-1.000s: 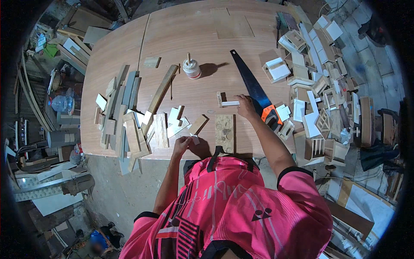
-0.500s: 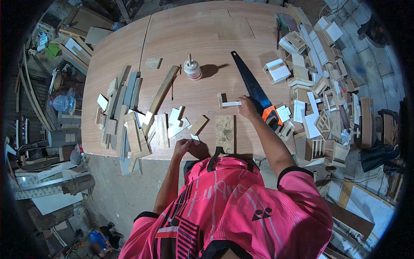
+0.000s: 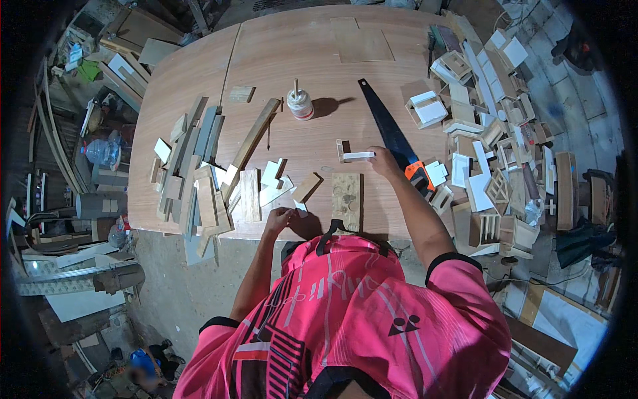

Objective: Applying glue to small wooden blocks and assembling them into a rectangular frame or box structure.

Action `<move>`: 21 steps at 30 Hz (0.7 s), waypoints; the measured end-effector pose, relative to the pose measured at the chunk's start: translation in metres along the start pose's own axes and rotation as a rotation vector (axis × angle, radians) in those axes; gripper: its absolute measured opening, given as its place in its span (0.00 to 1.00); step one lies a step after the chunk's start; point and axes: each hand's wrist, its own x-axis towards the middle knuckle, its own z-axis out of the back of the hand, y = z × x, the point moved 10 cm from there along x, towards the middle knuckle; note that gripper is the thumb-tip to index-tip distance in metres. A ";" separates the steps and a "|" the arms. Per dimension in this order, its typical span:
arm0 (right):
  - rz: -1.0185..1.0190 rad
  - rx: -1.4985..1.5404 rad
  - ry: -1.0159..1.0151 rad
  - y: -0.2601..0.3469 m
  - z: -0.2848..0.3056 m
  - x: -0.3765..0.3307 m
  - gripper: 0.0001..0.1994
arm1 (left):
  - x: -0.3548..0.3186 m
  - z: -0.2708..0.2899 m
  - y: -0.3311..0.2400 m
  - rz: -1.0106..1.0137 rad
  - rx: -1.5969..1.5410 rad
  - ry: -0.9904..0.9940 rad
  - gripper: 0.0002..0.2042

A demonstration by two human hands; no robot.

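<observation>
My right hand [image 3: 381, 161] is closed on the right end of a small white-faced wooden strip [image 3: 359, 155]. The strip meets a short upright wooden piece [image 3: 340, 151] at its left end, making an L on the table. My left hand [image 3: 280, 218] rests by the near table edge, fingers curled together; whatever they may hold is hidden. Just right of it lie a small white piece [image 3: 301, 209] and a tilted wooden block [image 3: 308, 187]. A thick stained board [image 3: 346, 199] lies between my hands. Beyond my right hand is a handsaw [image 3: 385, 123] with an orange handle.
A glue-smeared jar [image 3: 301, 106] with a stick in it stands mid-table. Long wooden strips [image 3: 199, 153] are piled at left, beside a flat board [image 3: 250, 193]. Small wooden box-like assemblies [image 3: 426, 108] crowd the right side. A thin sheet [image 3: 362, 43] lies at the far edge.
The whole view has shifted slightly. Both hands stay almost where they were, and the L-shaped wooden pieces keep their place by my right hand.
</observation>
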 end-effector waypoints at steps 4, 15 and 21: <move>0.014 0.072 -0.068 -0.028 0.001 -0.002 0.10 | -0.001 -0.007 -0.004 0.005 0.019 0.034 0.13; -0.193 0.070 0.027 -0.073 -0.022 -0.017 0.12 | -0.021 -0.015 0.017 0.021 0.029 0.071 0.16; -0.435 0.383 0.082 -0.105 -0.041 -0.054 0.14 | -0.028 -0.040 -0.006 -0.035 -0.027 0.126 0.14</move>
